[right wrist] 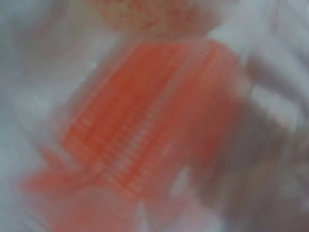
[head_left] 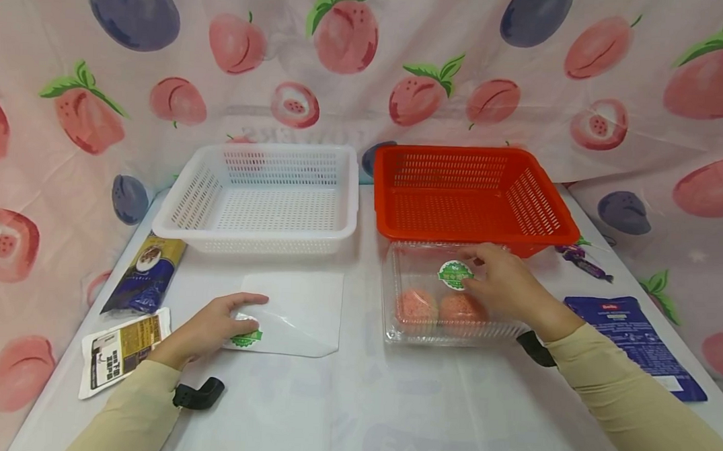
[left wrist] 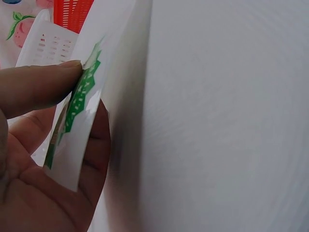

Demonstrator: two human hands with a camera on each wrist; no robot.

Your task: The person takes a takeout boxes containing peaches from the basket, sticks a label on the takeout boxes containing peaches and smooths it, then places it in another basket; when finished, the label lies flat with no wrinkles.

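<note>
My left hand (head_left: 214, 323) pinches a white sticker sheet (head_left: 309, 304) by its left edge, thumb on one face and fingers behind. A green label (left wrist: 82, 99) shows close to the thumb in the left wrist view. To the right stands a closed clear plastic box (head_left: 411, 265) with pink round buns (head_left: 463, 311) inside. On its lid lies a round green-and-white sticker (head_left: 454, 274). My right hand (head_left: 507, 286) is over the lid's right half, thumb and fingertips at the sticker's right edge. The right wrist view is badly blurred, with red basket slats across its middle.
Behind stand a white basket (head_left: 254, 238) and a red basket (head_left: 476, 236), side by side. A blue-and-gold packet (head_left: 147, 277) and a white-and-gold packet (head_left: 122, 353) lie at left. At right are a blue pouch (head_left: 635, 342) and small purple-wrapped items (head_left: 587, 263).
</note>
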